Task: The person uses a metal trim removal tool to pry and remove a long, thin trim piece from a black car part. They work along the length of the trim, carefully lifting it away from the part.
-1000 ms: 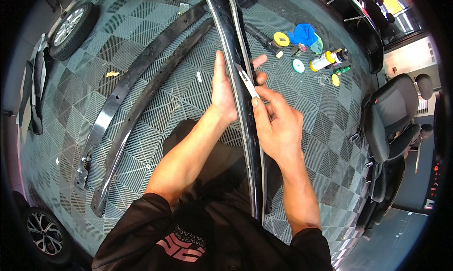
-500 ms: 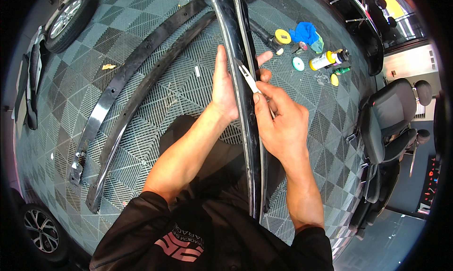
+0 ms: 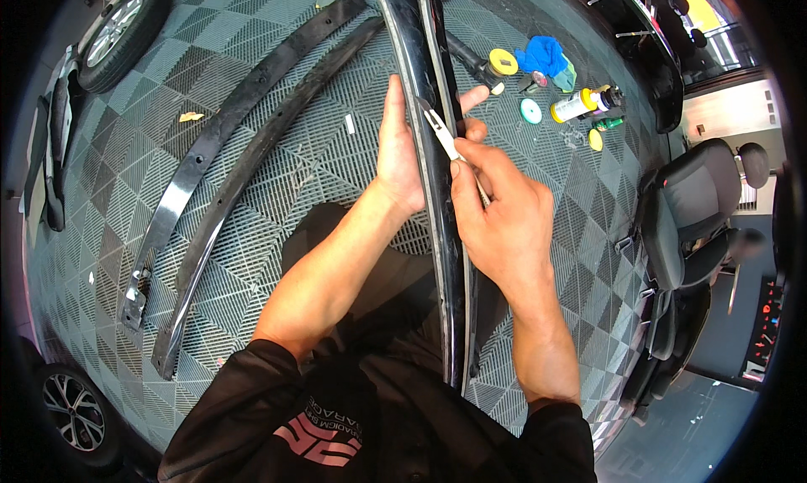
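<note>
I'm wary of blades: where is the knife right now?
In the head view, the knife is just right of centre, held in the right hand, its tip over the black strip, right of the left thumb.

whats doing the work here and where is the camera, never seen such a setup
No machine: a person works bare-handed, seen from a fisheye camera worn on their head, so straight edges bend near the rim. The left hand is spread behind a long black part; the right hand pinches a slim white tool, its tip over that part. On the floor lie two long dark strips to the left, and a blue cloth and a white-and-yellow bottle to the right.
</note>
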`<act>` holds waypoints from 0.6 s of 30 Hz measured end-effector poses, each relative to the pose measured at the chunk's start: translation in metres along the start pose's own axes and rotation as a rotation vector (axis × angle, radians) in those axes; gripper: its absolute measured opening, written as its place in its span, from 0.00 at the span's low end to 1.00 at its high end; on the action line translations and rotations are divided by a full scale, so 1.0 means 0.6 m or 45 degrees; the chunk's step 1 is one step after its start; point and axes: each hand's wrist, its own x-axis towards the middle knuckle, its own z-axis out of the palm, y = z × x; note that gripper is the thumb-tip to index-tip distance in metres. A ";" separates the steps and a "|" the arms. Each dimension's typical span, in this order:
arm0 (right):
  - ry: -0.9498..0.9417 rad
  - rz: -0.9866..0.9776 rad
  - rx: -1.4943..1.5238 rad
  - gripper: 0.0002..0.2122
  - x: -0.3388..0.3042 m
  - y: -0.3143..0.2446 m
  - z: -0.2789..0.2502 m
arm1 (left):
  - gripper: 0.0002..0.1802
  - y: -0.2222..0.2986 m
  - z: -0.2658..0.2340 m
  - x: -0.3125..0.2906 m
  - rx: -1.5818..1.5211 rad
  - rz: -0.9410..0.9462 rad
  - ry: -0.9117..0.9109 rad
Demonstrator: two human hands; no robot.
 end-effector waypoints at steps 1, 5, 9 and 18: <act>0.012 -0.036 -0.027 0.10 0.002 0.001 -0.001 | 0.62 0.000 0.003 0.000 0.000 -0.003 0.008; -0.020 -0.070 -0.086 0.09 0.007 -0.001 -0.006 | 0.61 0.004 0.016 0.000 -0.008 -0.013 0.064; -0.018 -0.093 -0.129 0.09 0.006 -0.008 -0.009 | 0.58 0.009 0.007 0.002 0.025 0.023 0.011; -0.009 -0.106 -0.110 0.08 0.008 -0.017 -0.008 | 0.59 0.067 -0.008 0.024 0.144 -0.107 -0.306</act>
